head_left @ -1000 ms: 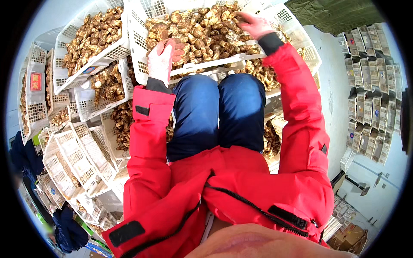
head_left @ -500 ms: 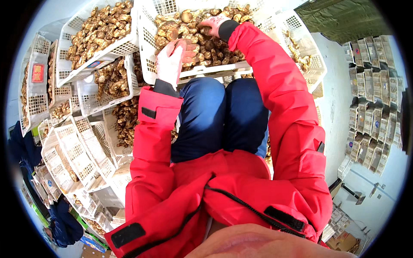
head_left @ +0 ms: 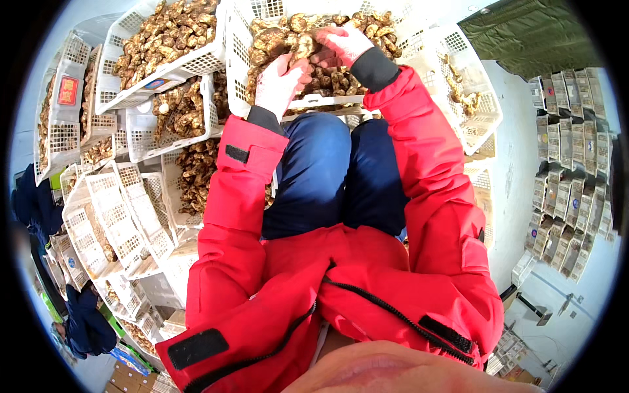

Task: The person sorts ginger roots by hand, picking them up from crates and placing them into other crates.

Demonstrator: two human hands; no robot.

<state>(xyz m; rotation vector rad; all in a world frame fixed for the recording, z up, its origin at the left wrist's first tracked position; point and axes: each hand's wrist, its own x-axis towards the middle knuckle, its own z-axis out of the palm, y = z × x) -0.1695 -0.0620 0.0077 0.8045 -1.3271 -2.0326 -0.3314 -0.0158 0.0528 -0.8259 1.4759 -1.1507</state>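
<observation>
A white plastic crate [head_left: 327,101] rests across my knees, full of brown dried mushrooms [head_left: 275,36]. Both hands wear pale pink gloves and are inside it. My left hand [head_left: 278,82] is closed around a mushroom [head_left: 301,49] just past the crate's near rim. My right hand [head_left: 341,42] lies on the pile right beside the left, fingers curled into the mushrooms; whether it grips one is hidden. Red jacket sleeves and blue trousers fill the middle of the view.
More white crates of mushrooms [head_left: 164,33] stand to the left and ahead. Empty lattice crates [head_left: 111,216] are stacked at lower left. Another crate [head_left: 472,98] holds a few pieces on the right. Stacked packs [head_left: 570,170] line the right wall.
My left hand let go of the crate's near rim and moved into the pile. My right hand drew leftward to meet it. The crate now sits closer over my knees.
</observation>
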